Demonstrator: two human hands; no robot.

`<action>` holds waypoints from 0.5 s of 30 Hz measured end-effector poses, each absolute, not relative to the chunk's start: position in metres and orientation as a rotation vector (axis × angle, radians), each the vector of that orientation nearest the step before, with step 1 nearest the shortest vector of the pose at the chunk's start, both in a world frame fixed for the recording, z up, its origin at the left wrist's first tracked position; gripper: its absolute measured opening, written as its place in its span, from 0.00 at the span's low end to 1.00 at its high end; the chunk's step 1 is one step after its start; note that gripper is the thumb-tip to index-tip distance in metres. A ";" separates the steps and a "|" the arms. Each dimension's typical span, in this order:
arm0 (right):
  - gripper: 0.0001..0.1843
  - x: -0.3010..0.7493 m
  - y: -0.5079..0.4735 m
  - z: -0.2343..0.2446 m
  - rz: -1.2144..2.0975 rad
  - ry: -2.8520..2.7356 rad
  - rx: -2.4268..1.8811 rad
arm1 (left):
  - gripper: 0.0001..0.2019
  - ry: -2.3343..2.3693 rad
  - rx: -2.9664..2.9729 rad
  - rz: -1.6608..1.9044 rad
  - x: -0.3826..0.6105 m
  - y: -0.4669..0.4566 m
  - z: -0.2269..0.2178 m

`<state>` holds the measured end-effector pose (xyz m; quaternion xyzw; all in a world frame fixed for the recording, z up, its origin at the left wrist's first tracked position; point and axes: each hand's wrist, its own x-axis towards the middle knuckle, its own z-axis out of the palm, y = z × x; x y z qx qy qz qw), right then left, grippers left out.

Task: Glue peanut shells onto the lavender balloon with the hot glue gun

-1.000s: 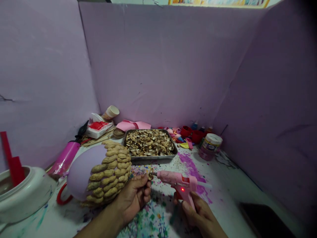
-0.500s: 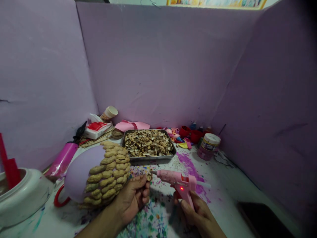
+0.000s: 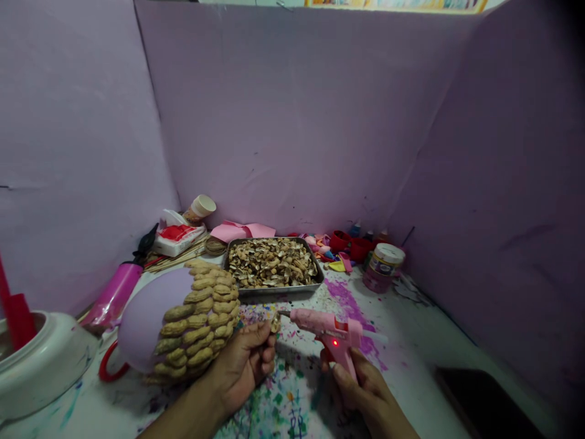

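Observation:
My left hand (image 3: 242,364) pinches a small peanut shell piece (image 3: 275,322) at its fingertips. My right hand (image 3: 363,390) grips the handle of a pink glue gun (image 3: 326,327) with a red light on; its nozzle points left and meets the shell piece. Just left of my left hand rests a lilac balloon (image 3: 146,314) partly covered with rows of peanut shells (image 3: 203,317). Behind them stands a metal tray (image 3: 319,279) full of peanut shells.
A white pot (image 3: 43,366) with a red tool sits at the left. A pink tube (image 3: 113,294), paper cup (image 3: 200,208), pink paper, red cups and a jar (image 3: 382,266) line the back. Purple partitions enclose the paint-spattered table (image 3: 411,329). A dark object (image 3: 479,408) lies bottom right.
Hardly anything moved: the glue gun's nozzle and the shell piece stay together, and the view has drifted slightly.

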<state>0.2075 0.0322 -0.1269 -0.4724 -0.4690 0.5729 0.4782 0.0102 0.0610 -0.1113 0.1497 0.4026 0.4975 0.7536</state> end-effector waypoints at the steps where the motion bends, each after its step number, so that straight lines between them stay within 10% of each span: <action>1: 0.25 0.207 0.032 -0.127 1.392 -1.140 -1.156 | 0.07 0.878 0.326 1.086 0.010 0.061 -0.111; 15: 0.25 0.203 0.029 -0.122 1.375 -1.054 -1.184 | 0.09 0.879 0.305 1.120 0.012 0.060 -0.108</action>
